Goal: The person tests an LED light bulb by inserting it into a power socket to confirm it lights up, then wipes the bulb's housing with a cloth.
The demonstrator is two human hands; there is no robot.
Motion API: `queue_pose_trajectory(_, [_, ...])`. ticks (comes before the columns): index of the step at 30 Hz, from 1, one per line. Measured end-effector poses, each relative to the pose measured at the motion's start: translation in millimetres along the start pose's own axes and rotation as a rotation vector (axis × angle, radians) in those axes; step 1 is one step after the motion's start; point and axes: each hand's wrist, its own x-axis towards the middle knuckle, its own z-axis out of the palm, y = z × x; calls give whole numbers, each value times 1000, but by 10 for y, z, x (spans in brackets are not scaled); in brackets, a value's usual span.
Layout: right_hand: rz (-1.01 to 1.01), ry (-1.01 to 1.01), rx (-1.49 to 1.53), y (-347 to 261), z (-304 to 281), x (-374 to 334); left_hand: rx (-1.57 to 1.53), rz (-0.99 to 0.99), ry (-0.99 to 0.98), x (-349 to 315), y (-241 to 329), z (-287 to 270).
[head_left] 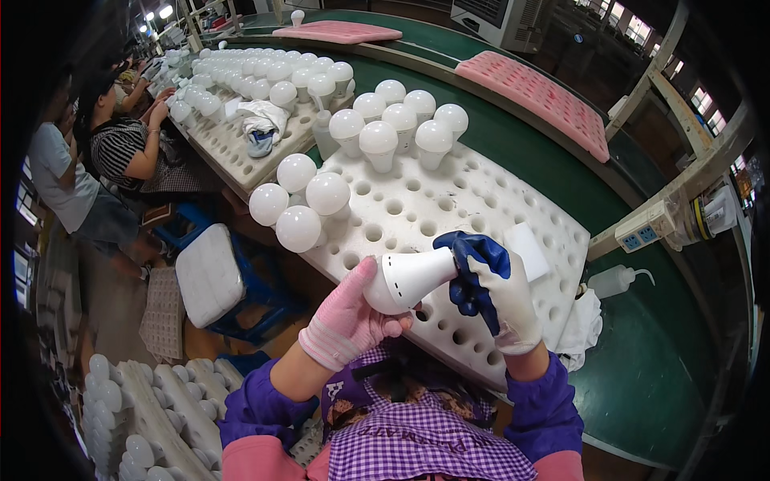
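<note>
A white light bulb (417, 276) lies sideways between my two hands, above a white foam board full of round holes (433, 216). My left hand (353, 317), in a pink glove with bare fingertips, is wrapped round the bulb's dome. At the base end, my right hand (491, 284), in a white glove with blue coated fingers, closes over the cap and hides it. Several bulbs (378, 140) stand upright at the board's far side. Another cluster of bulbs (301, 200) sits at its left edge. A white block (527, 250) lies on the board beside my right hand.
A squeeze bottle (613, 280) and a white cloth (579, 329) lie right of the board. Pink foam boards (536, 100) rest along the far ledge. More bulbs (265, 76) fill a board at far left, near co-workers (128, 136). A padded stool (210, 276) stands left; bulb-filled trays (164, 401) are below it.
</note>
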Motion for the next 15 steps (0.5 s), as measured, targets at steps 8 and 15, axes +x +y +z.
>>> queue_pose_trajectory(8, [-11,7,-3,-13,36,-35,165,113,-39,-55,-2,38])
queue_pose_trajectory(15, [32,12,-51,-21,53,-26,280,314,18,-26,-68,85])
